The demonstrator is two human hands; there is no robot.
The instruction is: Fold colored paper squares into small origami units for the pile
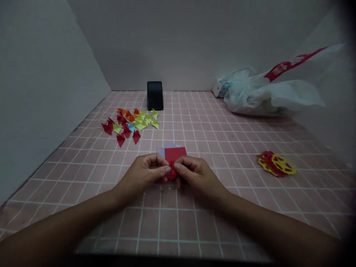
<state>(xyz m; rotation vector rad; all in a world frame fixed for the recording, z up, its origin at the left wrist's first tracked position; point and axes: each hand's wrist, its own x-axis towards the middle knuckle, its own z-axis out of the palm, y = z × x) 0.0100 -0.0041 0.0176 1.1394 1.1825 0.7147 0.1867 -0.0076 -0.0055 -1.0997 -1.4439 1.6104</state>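
Observation:
Near the middle of the table, my left hand and my right hand pinch a small folded piece of red paper between thumbs and fingers. The fingertips of both hands nearly meet over it and hide part of its shape. Just behind it lies a flat red square of paper, on top of some lilac paper. Folded paper figures in red, orange, yellow and one in blue are grouped at the back left.
A black phone leans upright at the back of the pink checked table. Red and yellow cut-out shapes lie in a pile on the right. Behind them are a white plastic bag and a small box.

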